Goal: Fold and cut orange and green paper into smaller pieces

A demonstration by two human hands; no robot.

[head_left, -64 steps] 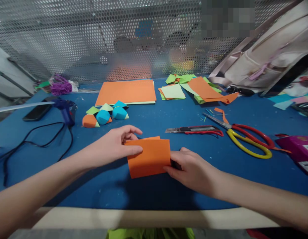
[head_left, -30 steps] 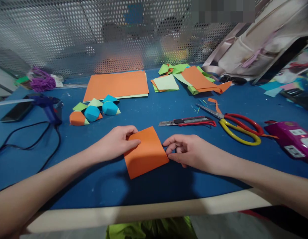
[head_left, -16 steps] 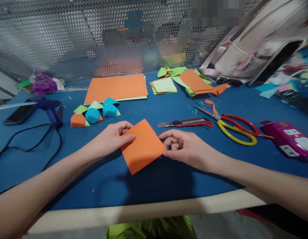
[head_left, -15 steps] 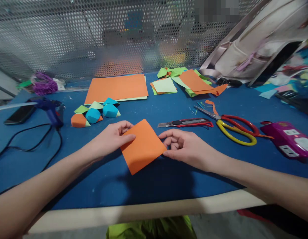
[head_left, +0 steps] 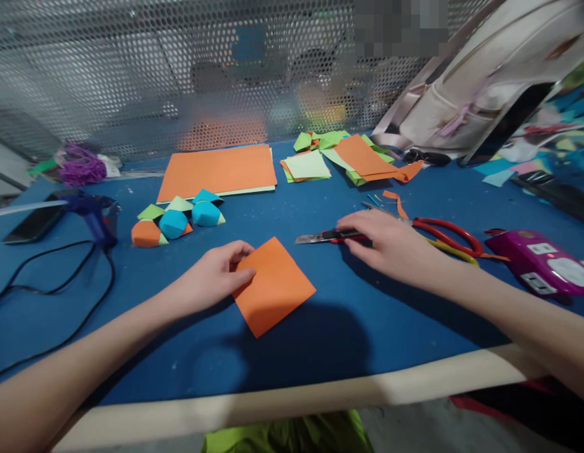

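Note:
My left hand [head_left: 224, 272] pinches a square of orange paper [head_left: 277, 292] by its left corner, thumb on top and fingers underneath. To the right, my right hand [head_left: 383, 242] is over a utility knife [head_left: 327, 236] lying on the table, its thumb and fingers closed around the red and black handle. The knife's blade points left. Just beyond that hand lie scissors [head_left: 452, 234] with red and yellow handles, partly hidden by the hand and wrist.
Folded paper pieces [head_left: 176, 221] sit left, before a stack of orange sheets [head_left: 219, 171]. Small paper squares [head_left: 307, 166] and scraps lie at the back. A glue gun [head_left: 93, 217] with a black cord stands left. A purple power strip [head_left: 539, 261] and a pale backpack [head_left: 503, 82] are right.
My right hand has let go of the orange paper and moved right and away from me onto the utility knife. My left hand still holds the paper.

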